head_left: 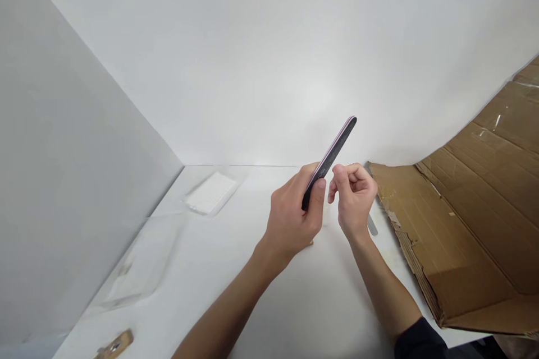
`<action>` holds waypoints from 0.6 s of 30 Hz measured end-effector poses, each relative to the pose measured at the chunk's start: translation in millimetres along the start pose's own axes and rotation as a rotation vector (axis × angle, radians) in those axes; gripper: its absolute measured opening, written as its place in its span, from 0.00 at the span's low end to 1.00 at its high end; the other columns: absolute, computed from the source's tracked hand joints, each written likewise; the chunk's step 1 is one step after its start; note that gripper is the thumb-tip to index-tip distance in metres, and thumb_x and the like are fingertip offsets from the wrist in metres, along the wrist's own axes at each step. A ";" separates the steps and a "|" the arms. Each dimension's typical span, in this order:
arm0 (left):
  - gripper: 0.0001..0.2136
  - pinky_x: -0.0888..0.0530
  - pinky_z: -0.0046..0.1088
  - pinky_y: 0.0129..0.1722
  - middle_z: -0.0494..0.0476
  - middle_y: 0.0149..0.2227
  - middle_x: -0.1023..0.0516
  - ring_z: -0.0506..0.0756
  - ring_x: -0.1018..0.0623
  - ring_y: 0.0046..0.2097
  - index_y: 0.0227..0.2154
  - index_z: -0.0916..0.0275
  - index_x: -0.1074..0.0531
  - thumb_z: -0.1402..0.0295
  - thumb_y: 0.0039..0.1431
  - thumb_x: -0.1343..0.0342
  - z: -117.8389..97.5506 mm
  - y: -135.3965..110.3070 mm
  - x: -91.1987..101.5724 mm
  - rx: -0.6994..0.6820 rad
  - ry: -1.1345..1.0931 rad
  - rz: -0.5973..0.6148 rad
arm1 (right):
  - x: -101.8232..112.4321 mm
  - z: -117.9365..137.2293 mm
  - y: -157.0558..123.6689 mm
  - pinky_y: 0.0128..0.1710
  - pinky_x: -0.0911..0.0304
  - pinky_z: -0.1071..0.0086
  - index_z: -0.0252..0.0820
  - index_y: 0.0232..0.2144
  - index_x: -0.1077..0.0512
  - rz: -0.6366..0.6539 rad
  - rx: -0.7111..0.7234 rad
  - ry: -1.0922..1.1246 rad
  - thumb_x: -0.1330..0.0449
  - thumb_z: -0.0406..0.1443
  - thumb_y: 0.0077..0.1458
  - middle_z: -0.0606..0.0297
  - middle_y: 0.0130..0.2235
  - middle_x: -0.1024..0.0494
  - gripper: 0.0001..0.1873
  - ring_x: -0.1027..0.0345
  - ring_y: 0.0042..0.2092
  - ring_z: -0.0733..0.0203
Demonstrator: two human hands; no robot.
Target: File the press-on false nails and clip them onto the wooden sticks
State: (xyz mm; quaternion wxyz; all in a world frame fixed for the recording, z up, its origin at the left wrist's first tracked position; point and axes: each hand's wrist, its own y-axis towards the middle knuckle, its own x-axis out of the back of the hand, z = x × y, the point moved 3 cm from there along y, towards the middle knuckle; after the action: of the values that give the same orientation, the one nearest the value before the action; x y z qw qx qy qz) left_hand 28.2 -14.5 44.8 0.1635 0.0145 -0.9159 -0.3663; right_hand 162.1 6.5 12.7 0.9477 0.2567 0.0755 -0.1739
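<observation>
My left hand (292,210) is closed around a thin black slab with a pink edge (337,148). It is seen almost edge-on and tilts up to the right, its dark face turned toward my right hand; its outline is phone-like, but its exact kind does not show. The left thumb presses on the dark face near the lower end, and the other fingers pass behind. Just right of the slab is my right hand (356,196), apart from it, with curled fingers and the thumb against the index finger. Whether something small sits in that pinch cannot be made out.
An opened cardboard box (455,235) lies along the right side. A grey strip (372,225) shows behind my right wrist. On the left of the white table (210,269) are a clear bag with a white card (213,192), a clear pouch (145,258) and a brown piece (115,345).
</observation>
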 end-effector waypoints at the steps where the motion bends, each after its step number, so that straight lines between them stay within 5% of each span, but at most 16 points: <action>1: 0.11 0.36 0.25 0.24 0.47 0.24 0.28 0.49 0.32 0.24 0.47 0.60 0.23 0.66 0.76 0.51 0.2 -0.5 -0.7 0.001 0.002 0.003 | 0.2 -0.2 0.0 0.18 0.37 0.71 0.45 0.27 0.32 -0.004 -0.001 -0.010 0.32 0.49 0.63 0.72 0.21 0.27 0.21 0.36 0.19 0.67; 18: 0.11 0.37 0.24 0.24 0.45 0.22 0.32 0.48 0.36 0.22 0.46 0.60 0.23 0.64 0.76 0.50 3.0 -0.4 -0.7 0.054 -0.014 -0.020 | -0.4 -4.3 2.2 0.17 0.39 0.72 0.44 0.26 0.32 0.073 -0.055 -0.010 0.31 0.50 0.62 0.73 0.20 0.29 0.22 0.38 0.19 0.68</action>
State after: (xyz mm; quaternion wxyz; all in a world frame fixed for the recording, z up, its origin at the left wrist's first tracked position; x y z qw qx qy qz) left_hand 27.9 -12.7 42.3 0.1528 0.0253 -0.9265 -0.3430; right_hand 162.3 10.6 10.0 0.9605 0.2322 0.0658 -0.1382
